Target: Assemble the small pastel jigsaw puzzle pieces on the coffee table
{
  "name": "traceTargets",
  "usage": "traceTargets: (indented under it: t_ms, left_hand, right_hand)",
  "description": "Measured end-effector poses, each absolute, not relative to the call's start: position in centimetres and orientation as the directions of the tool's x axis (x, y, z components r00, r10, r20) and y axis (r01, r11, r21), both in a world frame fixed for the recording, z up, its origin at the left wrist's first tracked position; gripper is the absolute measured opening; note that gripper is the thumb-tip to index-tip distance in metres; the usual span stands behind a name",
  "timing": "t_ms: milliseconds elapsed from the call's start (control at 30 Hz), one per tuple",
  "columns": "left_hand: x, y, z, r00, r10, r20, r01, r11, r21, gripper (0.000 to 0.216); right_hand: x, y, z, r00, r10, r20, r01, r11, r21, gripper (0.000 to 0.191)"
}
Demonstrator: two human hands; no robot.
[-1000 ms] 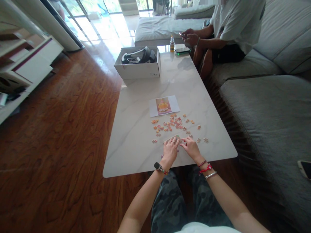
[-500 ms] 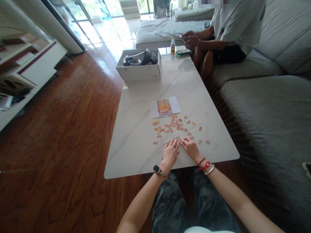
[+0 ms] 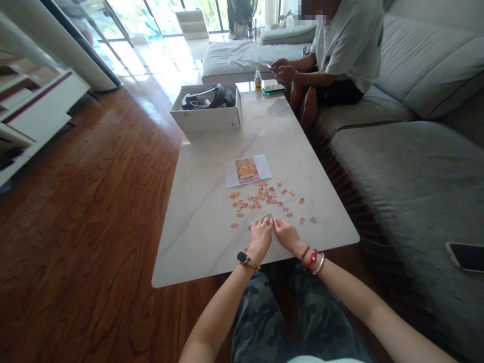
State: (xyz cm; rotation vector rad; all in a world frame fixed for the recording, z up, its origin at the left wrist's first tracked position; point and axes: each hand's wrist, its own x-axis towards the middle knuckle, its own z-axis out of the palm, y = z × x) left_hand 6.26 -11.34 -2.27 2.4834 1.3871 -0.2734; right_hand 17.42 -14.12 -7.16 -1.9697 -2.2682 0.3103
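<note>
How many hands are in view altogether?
4: the left hand is on a pale strip, the right hand beside it; the seated person's nearer hand and farther hand are at a phone, right of the bottle.

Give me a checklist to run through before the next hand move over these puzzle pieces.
1. Left hand on the flat strip: ok, it lies over the near side.
2. Right hand at the strip's right end: ok, beside the left hand.
3. Piece held in the right hand's fingers: cannot tell, too small and hidden.
4. Loose pieces uncovered: ok, scattered beyond the hands.
5. Picture sheet readable: ok, face up beyond the loose pieces.
6. Strip fully visible: not ok, the left hand hides part of it.
</note>
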Motion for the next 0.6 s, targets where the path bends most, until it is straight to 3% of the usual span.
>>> traceTargets:
  t_ms: [133,300,500,600]
  left_hand:
    - [6.3,-11.1,-1.3,0.504,0.807,-0.307,0.864,-0.472,0.177,0.037]
    - [5.9,-11.8,-2.6,0.486,0.848,-0.212,0.871,-0.452,0.191,0.050]
    - [6.4,-11.9,-3.7,0.437,0.874,-0.213,0.896,-0.402,0.189,0.046]
    - [6.1,-11.8,-3.2,0.465,0.855,-0.232,0.883,-0.427,0.197,0.044]
  right_hand:
    - [18.7,-14.5,-5.8,-0.112,0.993,-0.029,0.944,0.098,-0.315,0.029]
    - [24.0,-15.9,-6.2,0.152,0.981,0.119,0.878,-0.079,-0.472,0.025]
    - [26.4,-13.6,-6.8,0.095,0.987,0.127,0.853,-0.014,-0.522,0.026]
    - [28.0,-12.9,-6.9,0.156,0.975,0.160,0.842,-0.046,-0.538,0.028]
